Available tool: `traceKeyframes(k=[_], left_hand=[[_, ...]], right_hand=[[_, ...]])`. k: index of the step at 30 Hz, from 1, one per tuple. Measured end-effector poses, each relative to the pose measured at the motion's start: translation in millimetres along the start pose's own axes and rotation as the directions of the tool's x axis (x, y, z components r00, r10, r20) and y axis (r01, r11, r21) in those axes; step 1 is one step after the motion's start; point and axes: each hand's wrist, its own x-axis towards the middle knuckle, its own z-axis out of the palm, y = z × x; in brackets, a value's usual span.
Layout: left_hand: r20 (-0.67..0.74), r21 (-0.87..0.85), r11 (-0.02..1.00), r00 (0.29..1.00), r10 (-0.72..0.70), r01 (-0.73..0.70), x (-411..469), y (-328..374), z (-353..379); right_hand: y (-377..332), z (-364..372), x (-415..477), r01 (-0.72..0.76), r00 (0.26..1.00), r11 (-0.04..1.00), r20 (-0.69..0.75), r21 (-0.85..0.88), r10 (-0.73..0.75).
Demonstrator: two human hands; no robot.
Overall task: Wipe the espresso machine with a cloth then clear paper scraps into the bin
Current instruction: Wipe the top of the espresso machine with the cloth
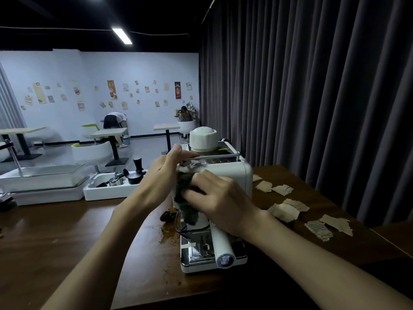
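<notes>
A white espresso machine stands on the dark wooden counter, its chrome drip tray and white portafilter handle toward me. My left hand grips the machine's top left edge by the metal rail. A dark cloth lies against the machine's front, and my right hand holds and presses it there. Several torn brown paper scraps lie on the counter to the right of the machine. No bin is in view.
Coffee grounds are spilled left of the machine. A white tub with a tamper and metal tools sits at the back left, beside a glass-topped case. A dark curtain hangs close on the right. People and tables are far behind.
</notes>
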Motion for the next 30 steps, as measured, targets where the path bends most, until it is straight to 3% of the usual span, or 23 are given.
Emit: traceKeyframes(k=[6, 11, 22, 27, 30], left_hand=[[-0.004, 0.056, 0.998, 1.0, 0.003, -0.003, -0.8, -4.3, 0.7], [-0.012, 0.029, 1.0, 1.0, 0.008, -0.007, -2.3, -5.6, 4.1], [-0.014, 0.055, 0.998, 0.999, 0.038, -0.037, -1.7, -11.8, 4.7], [-0.011, 0.026, 0.998, 0.999, 0.052, -0.052, -1.0, -13.0, 2.8], [-0.006, 0.013, 0.998, 0.998, 0.063, -0.063, -0.8, -13.6, 3.4]], right_hand=[[15.5, -7.1, -29.0, -0.163, 0.982, 0.985, -0.086, 0.061, 0.168], [24.7, -15.6, -58.4, -0.416, 0.884, 0.888, -0.14, 0.195, 0.445], [-5.3, -7.6, -29.8, -0.501, 0.784, 0.788, -0.197, 0.359, 0.588], [-25.1, 8.2, -6.7, -0.546, 0.793, 0.737, -0.037, 0.399, 0.608], [-30.0, 12.9, -3.2, -0.586, 0.759, 0.673, 0.015, 0.45, 0.651]])
